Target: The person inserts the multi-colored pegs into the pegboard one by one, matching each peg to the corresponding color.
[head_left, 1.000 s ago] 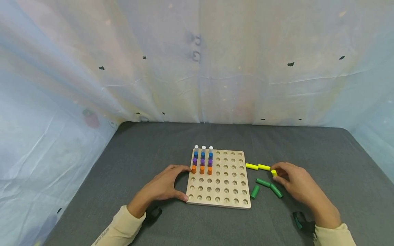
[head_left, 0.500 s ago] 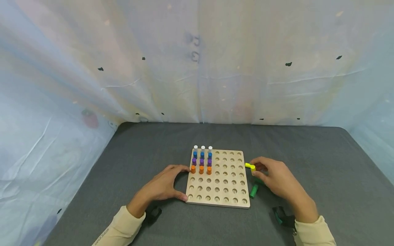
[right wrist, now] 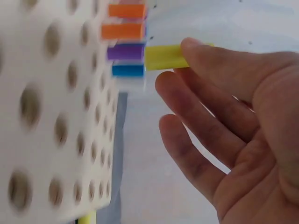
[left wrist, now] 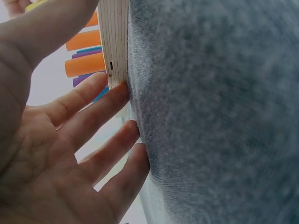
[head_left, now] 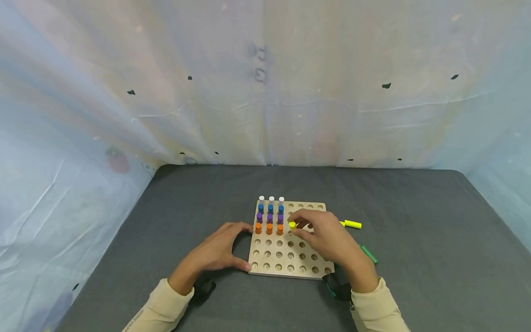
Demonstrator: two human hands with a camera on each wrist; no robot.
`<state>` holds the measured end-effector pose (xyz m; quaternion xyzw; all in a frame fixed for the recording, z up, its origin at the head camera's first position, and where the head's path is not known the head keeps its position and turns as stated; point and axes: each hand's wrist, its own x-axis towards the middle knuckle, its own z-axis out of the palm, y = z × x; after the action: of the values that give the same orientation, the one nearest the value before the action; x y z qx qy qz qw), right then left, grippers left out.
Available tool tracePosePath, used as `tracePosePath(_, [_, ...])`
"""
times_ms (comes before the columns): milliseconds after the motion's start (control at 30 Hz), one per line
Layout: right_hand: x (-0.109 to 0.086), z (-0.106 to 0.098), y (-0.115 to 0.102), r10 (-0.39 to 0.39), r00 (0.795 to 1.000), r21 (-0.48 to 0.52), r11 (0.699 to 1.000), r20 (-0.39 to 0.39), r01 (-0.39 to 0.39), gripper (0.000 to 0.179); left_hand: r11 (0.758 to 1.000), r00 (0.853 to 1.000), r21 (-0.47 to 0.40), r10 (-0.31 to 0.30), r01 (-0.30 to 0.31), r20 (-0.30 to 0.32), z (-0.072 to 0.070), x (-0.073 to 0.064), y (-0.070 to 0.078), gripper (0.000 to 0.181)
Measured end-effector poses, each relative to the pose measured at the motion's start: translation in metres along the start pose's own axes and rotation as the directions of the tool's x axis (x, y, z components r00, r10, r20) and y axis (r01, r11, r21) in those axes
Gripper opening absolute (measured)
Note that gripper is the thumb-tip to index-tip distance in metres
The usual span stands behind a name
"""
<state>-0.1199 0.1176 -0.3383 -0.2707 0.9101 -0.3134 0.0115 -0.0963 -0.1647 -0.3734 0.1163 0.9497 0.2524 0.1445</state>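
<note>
A square wooden peg board [head_left: 273, 249] with rows of round holes lies on the dark cloth. Pegs stand upright at its back left: white [head_left: 271, 200], blue [head_left: 270, 209], purple [head_left: 269, 218] and orange [head_left: 269, 229] rows. My right hand [head_left: 327, 237] pinches a yellow peg [right wrist: 163, 57] between thumb and finger, above the board just right of the orange row. In the head view, my left hand [head_left: 217, 249] rests along the board's left edge, thumb at the near corner. Its fingers lie fairly straight against the board's side [left wrist: 114, 46] in the left wrist view.
Right of the board lie loose yellow pegs [head_left: 353, 224] and a green peg [head_left: 368, 254], partly covered by my right hand and forearm. A dark grey cloth [head_left: 415, 221] covers the table. Pale curtains [head_left: 311, 92] hang behind and at the sides.
My right hand has carried the yellow peg leftward, from among the loose pegs to over the board. The left hand has stayed at the board's edge.
</note>
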Motion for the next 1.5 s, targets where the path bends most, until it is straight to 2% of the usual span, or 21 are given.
tracePosePath(167, [0.007, 0.008, -0.015, -0.022, 1.0, 0.044, 0.999, 0.002, 0.022, 0.023, 0.999, 0.999, -0.006, 0.032, -0.032, 0.01, 0.001, 0.0, 0.001, 0.088])
tracePosePath(300, [0.014, 0.017, -0.029, -0.018, 1.0, 0.079, 0.997, 0.022, 0.016, 0.021, 0.999, 0.999, -0.007, 0.043, -0.043, -0.016, -0.001, -0.001, -0.001, 0.086])
tracePosePath(533, [0.023, 0.042, -0.048, -0.024, 0.998, 0.125, 0.992, 0.06, 0.016, 0.021, 0.998, 0.998, -0.036, 0.05, -0.05, -0.028, -0.002, -0.005, -0.004, 0.088])
tracePosePath(767, [0.025, 0.061, -0.048, -0.049, 0.999, 0.034, 0.998, 0.017, 0.048, 0.02, 0.997, 0.998, -0.042, 0.061, -0.062, -0.027, 0.0, -0.006, -0.004, 0.093])
tracePosePath(933, [0.026, 0.067, -0.047, -0.033, 0.999, 0.028, 0.999, 0.013, 0.033, 0.019, 0.998, 0.999, -0.038, 0.046, -0.047, -0.021, -0.001, -0.006, -0.004, 0.092])
tracePosePath(1300, [0.027, 0.071, -0.046, -0.032, 0.997, 0.051, 0.998, 0.064, 0.029, 0.02, 0.998, 1.0, -0.064, 0.024, -0.024, 0.001, -0.003, -0.008, -0.004, 0.092])
tracePosePath(1500, [0.025, 0.063, -0.046, -0.039, 0.995, 0.059, 0.998, 0.094, 0.034, 0.023, 0.998, 0.999, -0.06, 0.036, -0.036, 0.001, -0.004, -0.009, -0.003, 0.09])
